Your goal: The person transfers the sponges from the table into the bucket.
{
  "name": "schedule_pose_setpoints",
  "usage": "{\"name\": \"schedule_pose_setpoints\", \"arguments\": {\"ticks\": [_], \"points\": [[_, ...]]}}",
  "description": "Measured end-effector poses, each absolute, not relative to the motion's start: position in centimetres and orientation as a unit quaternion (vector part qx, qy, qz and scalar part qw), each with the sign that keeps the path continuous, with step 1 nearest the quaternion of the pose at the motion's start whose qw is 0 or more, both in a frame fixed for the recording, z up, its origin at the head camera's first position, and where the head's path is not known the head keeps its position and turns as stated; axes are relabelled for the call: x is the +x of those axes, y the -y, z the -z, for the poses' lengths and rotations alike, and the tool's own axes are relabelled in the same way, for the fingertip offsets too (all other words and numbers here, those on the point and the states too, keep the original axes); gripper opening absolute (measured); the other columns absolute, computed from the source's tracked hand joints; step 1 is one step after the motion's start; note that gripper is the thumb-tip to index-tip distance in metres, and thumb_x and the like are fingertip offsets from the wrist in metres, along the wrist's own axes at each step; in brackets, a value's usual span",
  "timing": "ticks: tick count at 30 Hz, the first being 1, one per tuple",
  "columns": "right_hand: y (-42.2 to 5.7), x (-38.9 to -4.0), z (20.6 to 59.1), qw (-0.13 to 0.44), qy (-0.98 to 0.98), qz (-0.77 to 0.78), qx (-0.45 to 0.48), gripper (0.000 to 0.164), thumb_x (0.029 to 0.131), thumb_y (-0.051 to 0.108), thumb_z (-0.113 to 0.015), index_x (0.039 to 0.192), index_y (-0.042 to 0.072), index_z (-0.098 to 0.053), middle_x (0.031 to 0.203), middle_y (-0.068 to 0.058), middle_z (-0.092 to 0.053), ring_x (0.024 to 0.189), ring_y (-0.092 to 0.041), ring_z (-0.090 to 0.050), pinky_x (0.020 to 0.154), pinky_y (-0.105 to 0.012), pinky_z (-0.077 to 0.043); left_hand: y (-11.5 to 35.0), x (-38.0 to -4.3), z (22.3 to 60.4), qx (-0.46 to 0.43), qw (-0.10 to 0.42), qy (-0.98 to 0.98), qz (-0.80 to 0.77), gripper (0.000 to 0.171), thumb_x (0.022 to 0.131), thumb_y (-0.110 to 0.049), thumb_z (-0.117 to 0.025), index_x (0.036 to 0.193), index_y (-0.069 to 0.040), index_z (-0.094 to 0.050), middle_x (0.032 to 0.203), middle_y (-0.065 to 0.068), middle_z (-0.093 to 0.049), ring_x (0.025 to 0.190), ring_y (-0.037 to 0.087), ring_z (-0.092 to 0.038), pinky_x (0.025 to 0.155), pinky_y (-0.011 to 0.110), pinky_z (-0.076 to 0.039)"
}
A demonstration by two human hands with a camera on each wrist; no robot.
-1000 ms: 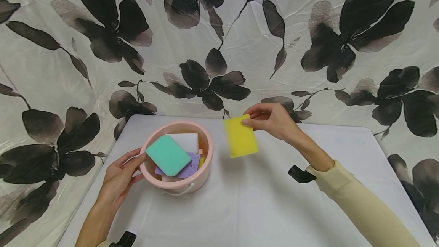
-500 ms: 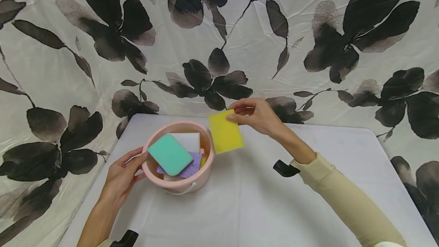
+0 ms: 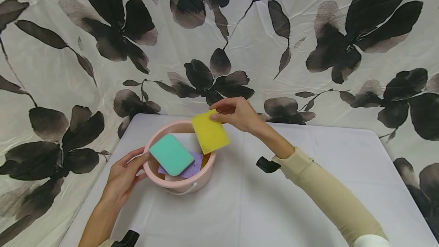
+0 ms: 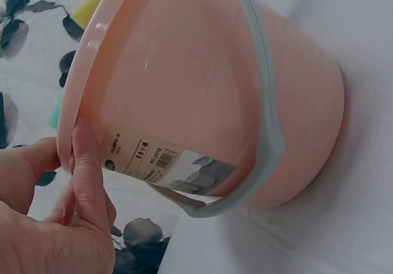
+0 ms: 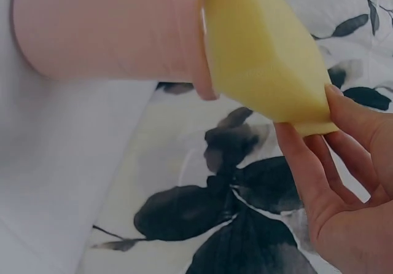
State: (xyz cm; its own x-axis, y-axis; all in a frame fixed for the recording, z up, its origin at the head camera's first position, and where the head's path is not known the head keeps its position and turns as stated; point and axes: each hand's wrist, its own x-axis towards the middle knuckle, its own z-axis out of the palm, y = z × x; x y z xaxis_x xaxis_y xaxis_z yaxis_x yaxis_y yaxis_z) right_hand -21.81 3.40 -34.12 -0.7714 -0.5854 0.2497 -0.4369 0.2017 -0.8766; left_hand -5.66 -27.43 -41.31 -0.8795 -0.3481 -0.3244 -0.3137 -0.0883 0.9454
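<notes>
A pink bucket [image 3: 203, 178] stands on the white table, its grey handle [image 4: 267, 83] hanging down the side. My left hand [image 3: 120, 176] pinches the bucket's rim on the left; in the left wrist view a finger lies against the outer wall. Between thumb and fingers, my right hand [image 3: 240, 115] holds a thin yellow sponge cloth [image 3: 210, 132] by its upper corner. The cloth hangs tilted over the bucket's right rim and looks bent in the right wrist view [image 5: 264, 53]. Inside the bucket lie a teal sponge [image 3: 171, 154], a purple sponge [image 3: 194, 166] and a white block [image 3: 185, 140], partly covered.
White cloth covers the table [image 3: 291, 186], which stretches to the right of the bucket. Behind it hangs a pale curtain [image 3: 260, 52] with dark flowers. A printed label [image 4: 163, 160] is on the bucket's outer wall.
My right hand has carried the yellow sponge cloth leftward, from beside the bucket to over its right rim. The left hand keeps its hold on the bucket.
</notes>
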Motion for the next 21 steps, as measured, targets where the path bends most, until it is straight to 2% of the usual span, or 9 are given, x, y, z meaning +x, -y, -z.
{"name": "schedule_pose_setpoints", "arguments": {"ticks": [8,15,21], "points": [[-0.7,-21.9,34.5,0.082,-0.786,0.514,-0.332,0.031,0.081,0.016,-0.076,0.11,0.005,-0.069,0.098,-0.004,-0.068,0.083,-0.015,-0.064,0.074,-0.023,-0.056,27.4,-5.6,41.4,0.24,0.015,0.676,0.696,0.069,0.077,-0.041,-0.076,0.134,-0.011,-0.049,0.101,-0.01,-0.067,0.086,0.006,-0.064,0.073,0.025,-0.057],[1.4,-21.9,35.0,0.066,-0.8,0.496,-0.332,0.029,0.08,0.014,-0.077,0.105,0.003,-0.067,0.096,-0.005,-0.067,0.086,-0.014,-0.064,0.078,-0.02,-0.054,27.4,-5.6,41.4,0.249,0.012,0.678,0.692,0.071,0.076,-0.042,-0.076,0.135,-0.012,-0.048,0.102,-0.011,-0.066,0.088,0.006,-0.064,0.072,0.024,-0.057],[2.5,-21.6,35.8,0.069,-0.812,0.485,-0.318,0.027,0.081,0.019,-0.077,0.1,0.005,-0.064,0.094,-0.004,-0.066,0.083,-0.013,-0.064,0.073,-0.019,-0.054,27.4,-5.6,41.4,0.257,0.011,0.678,0.689,0.074,0.075,-0.045,-0.076,0.136,-0.013,-0.048,0.103,-0.012,-0.066,0.089,0.006,-0.064,0.073,0.025,-0.057]]}}
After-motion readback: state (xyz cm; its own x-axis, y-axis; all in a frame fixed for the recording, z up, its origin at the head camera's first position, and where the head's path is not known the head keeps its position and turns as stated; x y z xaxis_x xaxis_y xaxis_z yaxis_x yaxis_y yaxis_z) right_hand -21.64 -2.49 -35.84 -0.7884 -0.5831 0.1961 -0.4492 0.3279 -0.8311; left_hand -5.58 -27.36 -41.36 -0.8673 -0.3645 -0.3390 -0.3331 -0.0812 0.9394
